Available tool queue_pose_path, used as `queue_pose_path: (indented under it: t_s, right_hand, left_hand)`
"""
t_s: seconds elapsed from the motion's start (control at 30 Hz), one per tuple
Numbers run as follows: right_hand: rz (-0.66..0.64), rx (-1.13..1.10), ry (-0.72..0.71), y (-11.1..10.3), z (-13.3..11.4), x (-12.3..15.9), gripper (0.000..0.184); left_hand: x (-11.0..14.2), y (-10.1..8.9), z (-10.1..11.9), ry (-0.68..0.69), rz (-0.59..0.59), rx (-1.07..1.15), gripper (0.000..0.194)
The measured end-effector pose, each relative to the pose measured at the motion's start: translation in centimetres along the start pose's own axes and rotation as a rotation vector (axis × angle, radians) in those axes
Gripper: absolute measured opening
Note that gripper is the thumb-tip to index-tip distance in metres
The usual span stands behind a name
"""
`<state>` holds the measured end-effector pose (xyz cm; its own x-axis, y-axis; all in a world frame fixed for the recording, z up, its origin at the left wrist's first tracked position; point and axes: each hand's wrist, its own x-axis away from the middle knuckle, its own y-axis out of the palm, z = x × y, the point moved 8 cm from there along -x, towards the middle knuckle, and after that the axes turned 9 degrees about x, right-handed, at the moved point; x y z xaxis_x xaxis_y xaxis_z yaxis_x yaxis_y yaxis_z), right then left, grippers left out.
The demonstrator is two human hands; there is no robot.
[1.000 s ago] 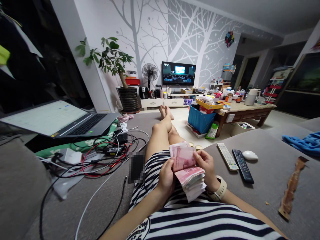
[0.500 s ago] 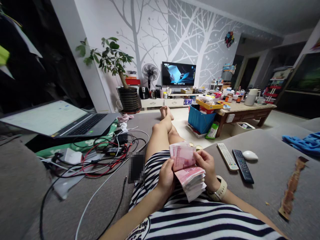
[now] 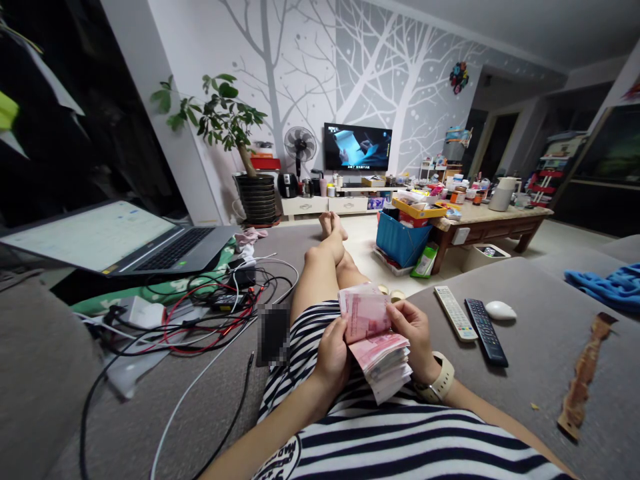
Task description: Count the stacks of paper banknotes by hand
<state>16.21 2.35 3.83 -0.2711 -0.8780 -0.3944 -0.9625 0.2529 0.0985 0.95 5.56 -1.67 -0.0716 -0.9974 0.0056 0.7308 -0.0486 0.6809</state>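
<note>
I sit on a grey sofa (image 3: 530, 347) with my legs stretched out. Over my lap I hold a thick stack of pink banknotes (image 3: 377, 343). My left hand (image 3: 333, 357) grips the stack's left side, thumb pressed on the notes. My right hand (image 3: 415, 337), with a pale watch on its wrist, is closed on the right edge of the notes, whose upper part is folded up and back. Both hands touch the stack.
An open laptop (image 3: 115, 237) and a tangle of cables (image 3: 200, 313) lie to my left. Two remotes (image 3: 470, 320) and a white mouse (image 3: 500, 311) rest on the sofa to my right, with a blue cloth (image 3: 607, 287) beyond. A cluttered coffee table (image 3: 480, 223), blue box (image 3: 400, 240), TV (image 3: 357, 147).
The hands and banknotes have barely moved. Only the picture on the TV screen has changed.
</note>
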Motion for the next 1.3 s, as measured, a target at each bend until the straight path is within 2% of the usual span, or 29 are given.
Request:
queue_pose_path:
  t_s: [0.23, 0.87, 1.3]
  right_hand:
    - [-0.006, -0.013, 0.005, 0.06, 0.23, -0.05, 0.037]
    - [-0.013, -0.019, -0.006, 0.01, 0.36, -0.07, 0.037]
    - [0.001, -0.006, -0.024, -0.07, -0.18, -0.01, 0.038]
  left_hand:
    - [-0.15, -0.17, -0.34, 0.002, 0.006, -0.016, 0.033]
    - [0.02, 0.42, 0.05, -0.014, -0.013, 0.058, 0.031]
    - [-0.12, 0.03, -0.13, -0.012, -0.006, 0.058, 0.028]
